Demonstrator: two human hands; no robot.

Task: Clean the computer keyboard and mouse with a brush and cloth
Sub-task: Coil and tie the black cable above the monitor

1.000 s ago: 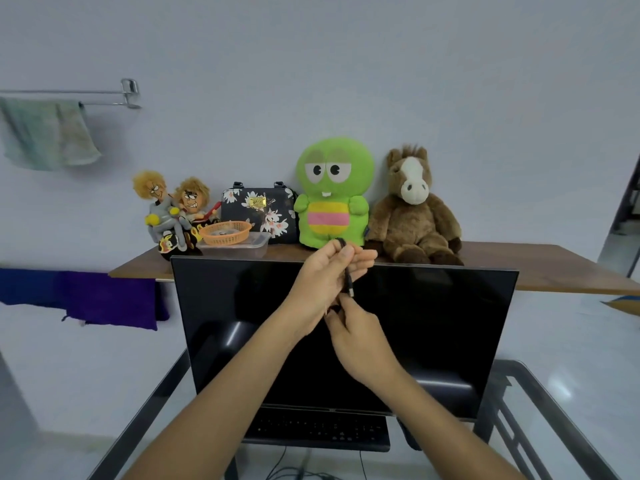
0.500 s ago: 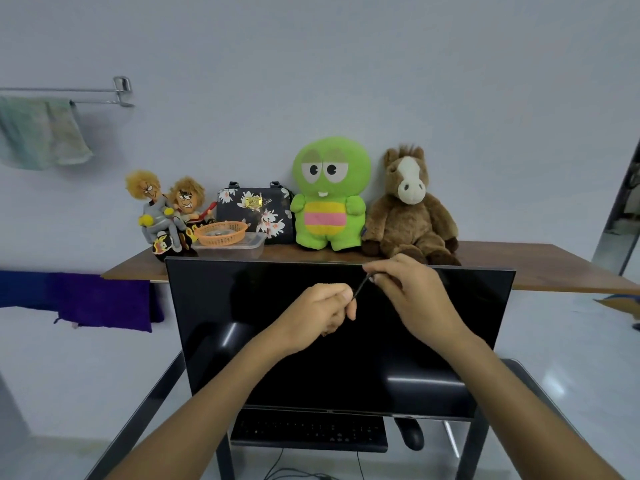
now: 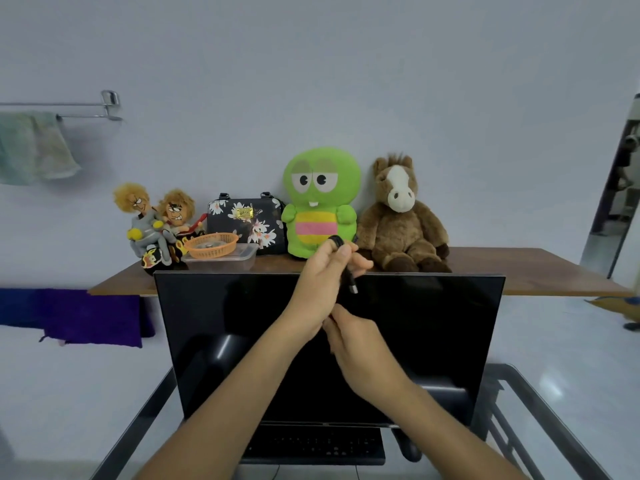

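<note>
Both hands are raised in the middle of the frame, in front of the dark monitor (image 3: 329, 348). The left hand (image 3: 320, 289) sits higher, its fingers curled closed around a coiled black cable (image 3: 341, 261); a loop of it shows above the fingers, and the metal-tipped plug end hangs down just right of the palm. The right hand (image 3: 360, 344) is just below and touching the left, fingers bunched together at the base of the coil, though what exactly they pinch is hidden behind the hand, so I cannot tell.

The keyboard (image 3: 315, 445) lies low in the frame, under the bottom edge of the monitor, on the dark-framed desk (image 3: 530, 410). The mouse (image 3: 410, 450) sits just beside its right end, partly covered by the right forearm. Neither hand is near them.

Behind the monitor, a wooden shelf (image 3: 519, 268) runs across the middle of the frame. On it, from left to right: two wild-haired dolls (image 3: 156, 223), an orange basket (image 3: 211, 244) resting in a clear plastic tub (image 3: 221, 262), a dark floral handbag (image 3: 246, 220), a green plush toy (image 3: 320, 202) and a brown plush horse (image 3: 401, 216).

In the upper left a pale green towel (image 3: 34, 147) hangs from a metal wall rail (image 3: 69, 110). Lower left, a purple cloth (image 3: 79, 315) hangs below the shelf edge.
</note>
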